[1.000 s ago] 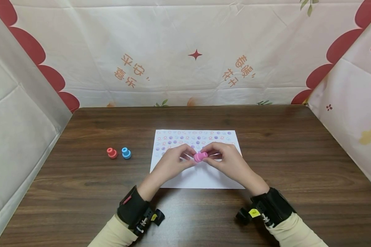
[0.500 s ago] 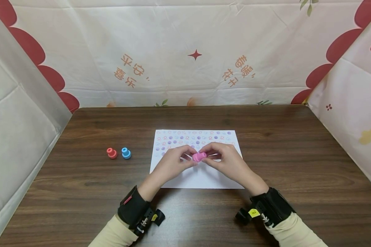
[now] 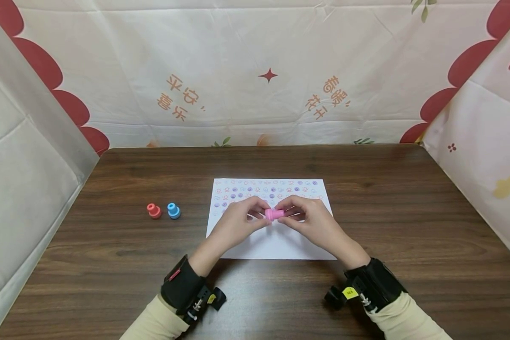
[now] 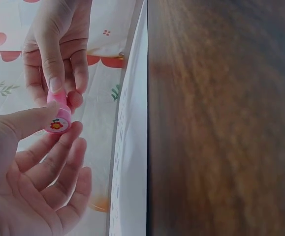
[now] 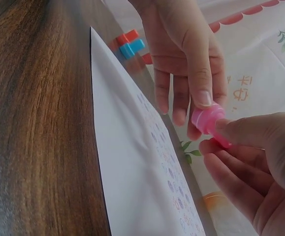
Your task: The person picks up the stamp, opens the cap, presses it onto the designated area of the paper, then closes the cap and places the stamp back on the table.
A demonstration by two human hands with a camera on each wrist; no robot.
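Observation:
Above the white paper (image 3: pixel 276 243), a pink toy stamp (image 3: pixel 274 214) is held level between both hands. My left hand (image 3: pixel 241 222) pinches its wide end between thumb and fingers. The narrower handle end is pinched by my right hand (image 3: pixel 316 221). In the left wrist view, a red flower picture (image 4: pixel 56 126) shows on the stamp's wide end face. Rows of small red, blue and purple stamped marks (image 5: pixel 169 162) cover the far part of the paper; the hands hide some of them.
A red stamp (image 3: pixel 154 211) and a blue stamp (image 3: pixel 174 211) stand side by side on the wooden table (image 3: pixel 110 264), left of the paper. A printed cloth (image 3: pixel 238 56) hangs behind the table and along its sides.
The pink stamp has turned slightly between the fingers, from tilted to nearly level. Both hands stay almost in place over the paper.

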